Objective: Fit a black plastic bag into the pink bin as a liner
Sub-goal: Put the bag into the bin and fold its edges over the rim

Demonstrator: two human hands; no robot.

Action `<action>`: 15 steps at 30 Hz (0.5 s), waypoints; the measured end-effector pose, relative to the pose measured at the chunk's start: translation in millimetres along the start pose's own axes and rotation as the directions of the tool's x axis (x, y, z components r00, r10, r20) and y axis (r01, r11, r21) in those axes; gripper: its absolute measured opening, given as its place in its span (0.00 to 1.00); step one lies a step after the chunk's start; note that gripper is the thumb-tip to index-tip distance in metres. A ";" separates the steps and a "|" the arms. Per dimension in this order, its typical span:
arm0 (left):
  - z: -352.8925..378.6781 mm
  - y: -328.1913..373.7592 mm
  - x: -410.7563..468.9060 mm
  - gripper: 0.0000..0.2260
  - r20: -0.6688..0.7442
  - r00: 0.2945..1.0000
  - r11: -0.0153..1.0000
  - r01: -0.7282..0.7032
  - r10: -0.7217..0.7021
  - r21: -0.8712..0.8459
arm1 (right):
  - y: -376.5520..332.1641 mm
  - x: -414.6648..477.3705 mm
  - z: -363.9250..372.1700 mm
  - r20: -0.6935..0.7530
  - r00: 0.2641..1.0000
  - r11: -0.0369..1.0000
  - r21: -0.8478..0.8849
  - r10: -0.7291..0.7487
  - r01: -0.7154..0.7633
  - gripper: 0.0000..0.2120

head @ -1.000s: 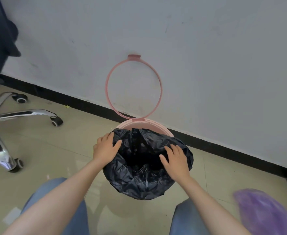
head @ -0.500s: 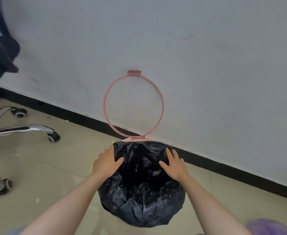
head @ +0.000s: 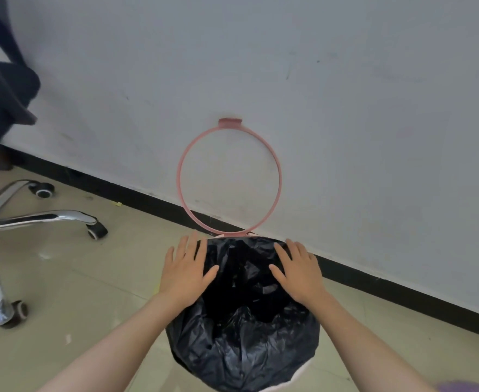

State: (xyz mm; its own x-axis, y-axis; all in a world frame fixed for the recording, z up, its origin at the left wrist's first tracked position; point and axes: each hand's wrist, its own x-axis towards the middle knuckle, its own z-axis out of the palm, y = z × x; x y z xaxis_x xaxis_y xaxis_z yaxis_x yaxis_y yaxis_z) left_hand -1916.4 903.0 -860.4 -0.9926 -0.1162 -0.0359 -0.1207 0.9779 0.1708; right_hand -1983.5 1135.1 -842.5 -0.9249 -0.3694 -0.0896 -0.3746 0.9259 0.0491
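A black plastic bag (head: 244, 346) is draped over the mouth and sides of the pink bin (head: 303, 373), of which only a pale sliver shows at the lower right. The bin's pink ring (head: 179, 176) stands flipped up against the white wall. My left hand (head: 186, 274) lies flat, fingers spread, on the bag's left rim. On the right rim my right hand (head: 299, 273) rests the same way, palm down. Neither hand pinches the plastic. The bag's inside is dark and open.
A chrome office-chair base with castors (head: 37, 219) stands on the tiled floor to the left. Dark cloth (head: 0, 89) hangs at the upper left. A black skirting strip (head: 402, 301) runs along the wall. Something purple (head: 464, 387) shows at the bottom right corner.
My view has tilted upward, so the bin sits lower in frame. Both hands slid outward and toward the wall along the rim, and their fingers flattened out over the bag.
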 end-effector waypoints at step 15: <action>8.8 17.1 45.8 0.33 0.135 0.990 0.997 0.044 -0.036 -0.058 | -17.4 47.5 16.7 0.103 0.994 0.987 0.155 0.033 -0.049 0.31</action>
State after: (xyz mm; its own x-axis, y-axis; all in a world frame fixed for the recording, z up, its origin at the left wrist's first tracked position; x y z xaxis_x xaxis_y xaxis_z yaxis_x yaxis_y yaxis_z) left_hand -1963.8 915.9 -867.8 -0.9764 -0.1266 -0.1750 -0.1651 0.9600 0.2262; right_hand -2019.9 1102.7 -864.2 -0.9250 -0.3288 -0.1904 -0.3147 0.9438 -0.1011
